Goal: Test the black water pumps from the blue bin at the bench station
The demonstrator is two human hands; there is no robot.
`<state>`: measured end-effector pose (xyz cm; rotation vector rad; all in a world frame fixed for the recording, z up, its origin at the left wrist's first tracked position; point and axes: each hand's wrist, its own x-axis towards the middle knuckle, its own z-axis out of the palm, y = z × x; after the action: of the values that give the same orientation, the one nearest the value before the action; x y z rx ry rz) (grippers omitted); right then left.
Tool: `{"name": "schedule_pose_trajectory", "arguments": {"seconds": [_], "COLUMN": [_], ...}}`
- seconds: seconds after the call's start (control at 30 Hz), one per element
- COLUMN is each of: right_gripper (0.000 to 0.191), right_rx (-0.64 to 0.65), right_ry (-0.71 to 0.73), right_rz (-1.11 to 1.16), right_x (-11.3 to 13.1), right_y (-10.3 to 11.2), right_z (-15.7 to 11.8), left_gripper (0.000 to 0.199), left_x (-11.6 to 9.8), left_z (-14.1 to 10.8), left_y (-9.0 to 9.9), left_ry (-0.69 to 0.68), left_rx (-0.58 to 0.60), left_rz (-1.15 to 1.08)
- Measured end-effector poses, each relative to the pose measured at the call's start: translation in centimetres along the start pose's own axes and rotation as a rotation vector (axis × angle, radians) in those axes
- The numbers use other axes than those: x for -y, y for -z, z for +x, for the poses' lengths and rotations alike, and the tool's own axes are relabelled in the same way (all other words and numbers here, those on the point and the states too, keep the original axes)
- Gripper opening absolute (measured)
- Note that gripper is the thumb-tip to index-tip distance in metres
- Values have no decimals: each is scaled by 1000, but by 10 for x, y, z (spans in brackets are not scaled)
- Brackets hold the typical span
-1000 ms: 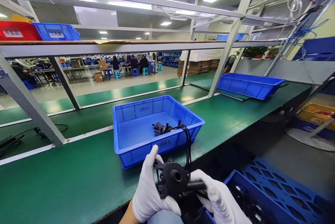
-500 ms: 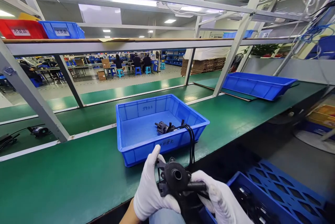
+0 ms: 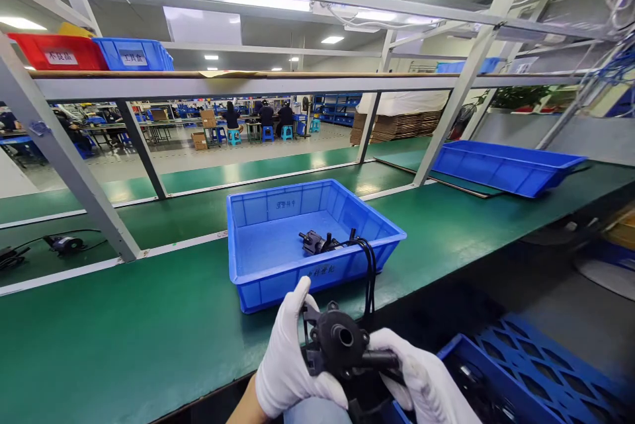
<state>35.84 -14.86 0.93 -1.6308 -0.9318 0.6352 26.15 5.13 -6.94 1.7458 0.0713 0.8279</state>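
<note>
In the head view, the gloved left hand (image 3: 292,358) is gripping a black housing (image 3: 342,341) by its left side, the digits spreading around the body and pressing against it. The gloved right hand (image 3: 421,374) is closing around the tubular stub (image 3: 380,359) on the housing's right side; its far fingertips are being hidden. The housing is facing its round port (image 3: 342,335) upward and toward the camera, and both hands are holding it near the front edge of the green bench (image 3: 149,325), on the near side of a blue tray (image 3: 268,242). Inside the tray, a black part (image 3: 317,243) is lying near the front wall, and black cables (image 3: 370,272) are hanging over the rim. A lower blue bin (image 3: 454,351) is standing beneath the right hand, containing dark parts.
</note>
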Motion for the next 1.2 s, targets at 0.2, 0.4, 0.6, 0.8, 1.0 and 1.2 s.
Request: {"name": "schedule_pose_trajectory", "arguments": {"seconds": [0.2, 0.4, 0.6, 0.8, 1.0, 1.2], "right_gripper": [79, 77, 80, 70, 56, 67], "right_rx": [-17, -16, -41, -102, 4, -127], "right_ry": [13, 23, -19, -26, 328, 149], "right_rz": [13, -18, -1, -77, -140, 24], "right_x": [0, -2, -5, -4, -23, -23], "right_y": [-1, 0, 0, 5, 19, 21], "right_z": [3, 1, 4, 15, 12, 18], "left_gripper": [159, 157, 153, 153, 164, 93], "left_x": [-2, -5, -15, -14, -5, -18], "left_z": [0, 0, 3, 1, -8, -8], "left_y": [1, 0, 0, -3, 24, 27], "left_ry": [79, 71, 75, -42, -332, -89], "left_rx": [11, 14, 4, 8, -37, -177], "left_rz": [-68, -67, -16, 130, 183, -17]}}
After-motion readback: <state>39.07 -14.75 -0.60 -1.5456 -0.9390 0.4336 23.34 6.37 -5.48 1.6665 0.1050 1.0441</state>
